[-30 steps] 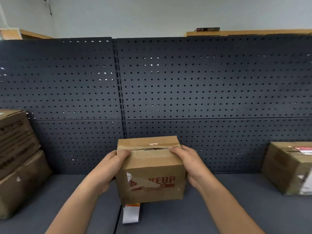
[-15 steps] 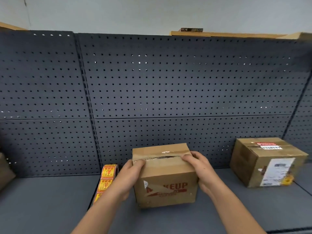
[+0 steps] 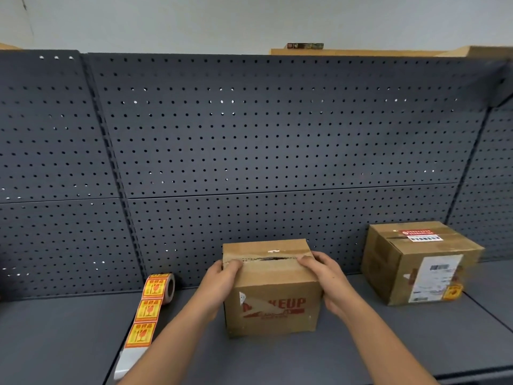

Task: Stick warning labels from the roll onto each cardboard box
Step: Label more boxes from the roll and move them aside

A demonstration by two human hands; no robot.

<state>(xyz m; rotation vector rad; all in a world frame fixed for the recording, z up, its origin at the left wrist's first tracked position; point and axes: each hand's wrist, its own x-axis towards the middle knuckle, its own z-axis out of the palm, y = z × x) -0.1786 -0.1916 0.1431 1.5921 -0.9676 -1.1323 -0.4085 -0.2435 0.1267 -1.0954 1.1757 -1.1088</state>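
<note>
A small cardboard box with red "KEUP" print and torn tape on top stands on the dark shelf. My left hand grips its left top edge and my right hand grips its right top edge, thumbs on the lid. A roll of orange-yellow warning labels stands to the left, its strip trailing toward me along the shelf. A second, larger cardboard box sits at the right, carrying a red label on top and a white shipping label on its front.
A dark pegboard wall backs the shelf. A seam in the shelf surface runs under the label strip. A wooden ledge shows above the pegboard.
The small box, held in both hands, has shifted right along the shelf and my view turned right. The label roll came into view at left, and the stacked boxes at far left dropped out.
</note>
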